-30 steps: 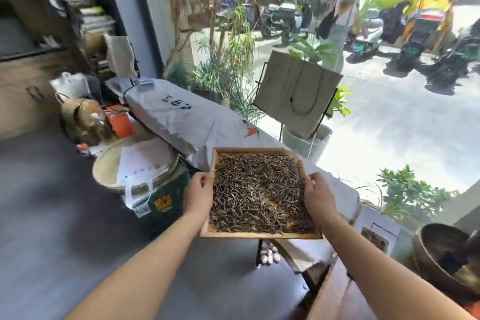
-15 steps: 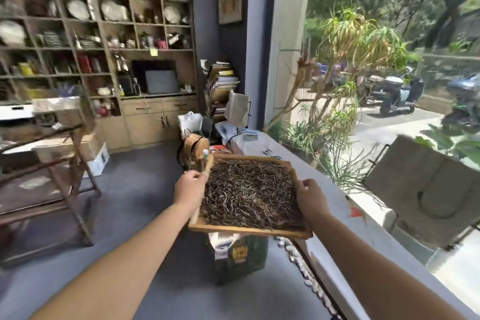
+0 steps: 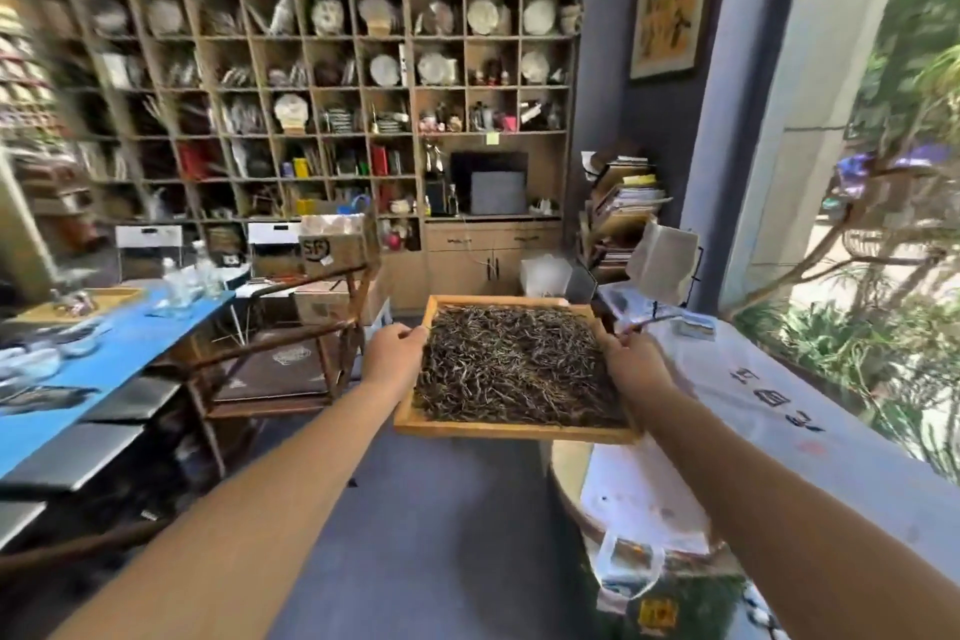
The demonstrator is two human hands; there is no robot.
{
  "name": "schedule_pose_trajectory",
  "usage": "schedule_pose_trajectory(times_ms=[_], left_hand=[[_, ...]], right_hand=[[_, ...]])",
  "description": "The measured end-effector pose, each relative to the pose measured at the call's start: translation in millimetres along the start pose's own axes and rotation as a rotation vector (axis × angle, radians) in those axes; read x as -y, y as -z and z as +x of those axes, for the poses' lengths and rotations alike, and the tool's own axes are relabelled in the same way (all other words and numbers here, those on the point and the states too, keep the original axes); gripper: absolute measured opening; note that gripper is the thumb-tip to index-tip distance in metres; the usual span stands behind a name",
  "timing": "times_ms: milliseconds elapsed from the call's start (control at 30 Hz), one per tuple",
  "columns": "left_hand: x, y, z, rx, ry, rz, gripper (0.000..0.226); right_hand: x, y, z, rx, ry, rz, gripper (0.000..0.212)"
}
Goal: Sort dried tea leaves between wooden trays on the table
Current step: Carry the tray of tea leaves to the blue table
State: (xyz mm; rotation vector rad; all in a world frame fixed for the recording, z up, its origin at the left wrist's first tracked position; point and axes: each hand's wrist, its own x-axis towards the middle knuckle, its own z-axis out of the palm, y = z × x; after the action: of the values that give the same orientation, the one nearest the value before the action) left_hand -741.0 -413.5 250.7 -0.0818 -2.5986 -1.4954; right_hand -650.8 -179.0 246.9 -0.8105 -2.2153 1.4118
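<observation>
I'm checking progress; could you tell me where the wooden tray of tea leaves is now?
Mid-frame in the head view, the wooden tray is carried between the left hand and right hand.

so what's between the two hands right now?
Head view: the wooden tray heaped with dried tea leaves spans the gap; left hand and right hand grip its side rims.

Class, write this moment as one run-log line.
left hand: grips wooden tray left edge | right hand: grips right edge | tray: held in air, full of dried tea leaves

daylight from window [image 3: 883,172] at right, blown out | left edge motion-blurred | wide-angle bending at edges
</observation>
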Motion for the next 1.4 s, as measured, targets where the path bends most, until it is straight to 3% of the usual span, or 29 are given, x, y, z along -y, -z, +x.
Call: schedule_pose_trajectory(times_ms=[133,333,667,800,967,1167,1400], left_hand=[[29,28,40,-0.09,0.068,-0.044,0.024],[62,61,101,-0.252,0.149,-0.023,0.02],[104,128,204,-0.529,0.279,0.038,0.035],[127,153,227,-0.594,0.321,0.064,0.025],[166,187,258,-0.68,0.373,0.098,0.041],[221,240,319,-0.746,0.436,0.067,0.041],[277,318,395,-0.8,0.456,0.025,0.029]], right_hand=[[25,-63,29,0.111,0.031,-0.033,0.05],[68,-152,82,0.257,0.109,-0.064,0.04],[158,-304,158,0.486,0.255,-0.081,0.042],[181,-361,166,0.594,0.273,-0.076,0.042],[208,-438,170,0.702,0.311,-0.132,0.041],[251,-543,172,0.81,0.293,-0.146,0.046],[315,-659,166,0.853,0.304,-0.174,0.054]])
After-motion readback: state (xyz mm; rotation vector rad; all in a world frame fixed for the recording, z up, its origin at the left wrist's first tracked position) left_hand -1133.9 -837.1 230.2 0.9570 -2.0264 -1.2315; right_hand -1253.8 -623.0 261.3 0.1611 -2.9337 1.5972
